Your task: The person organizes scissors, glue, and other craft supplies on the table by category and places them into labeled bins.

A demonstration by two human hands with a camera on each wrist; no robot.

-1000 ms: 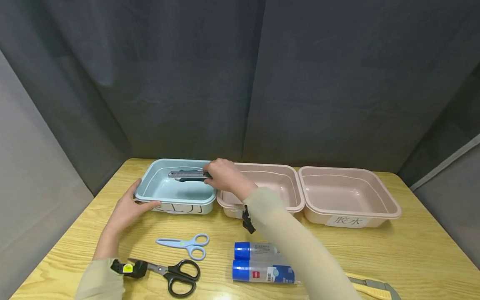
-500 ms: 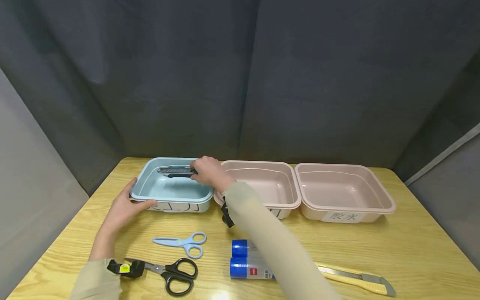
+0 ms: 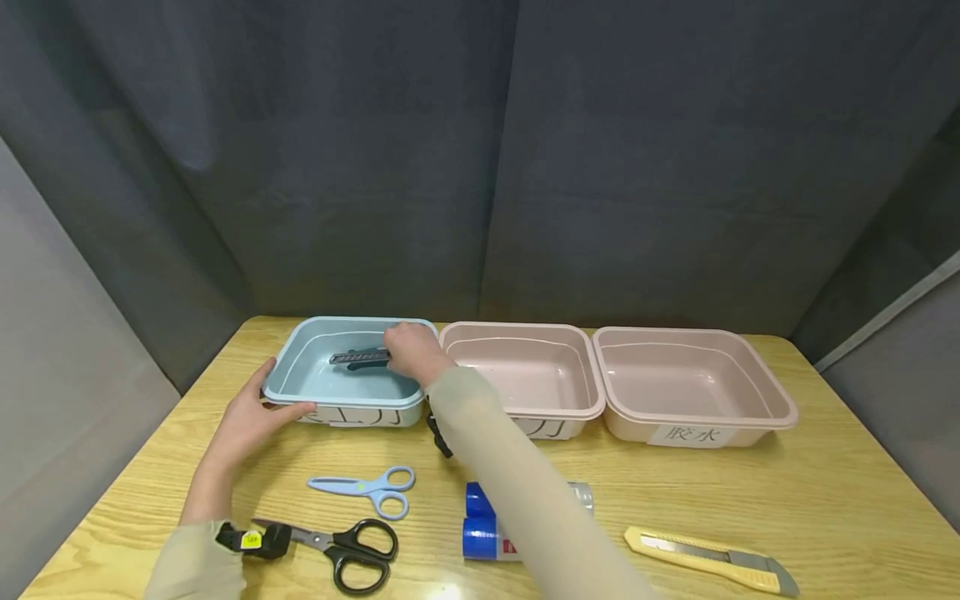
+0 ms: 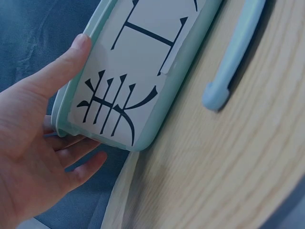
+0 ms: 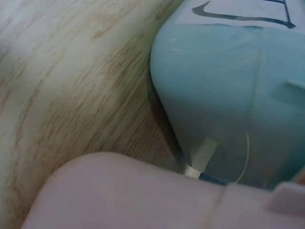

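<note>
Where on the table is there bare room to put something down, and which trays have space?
Bare wood lies right of the yellow utility knife and in front of the right pink plastic tray. Both it and the middle pink tray are empty. Crowded: the front left, with pale blue scissors, black scissors and blue-capped glue sticks; the blue tray holds the right hand and a dark utility knife.
</note>
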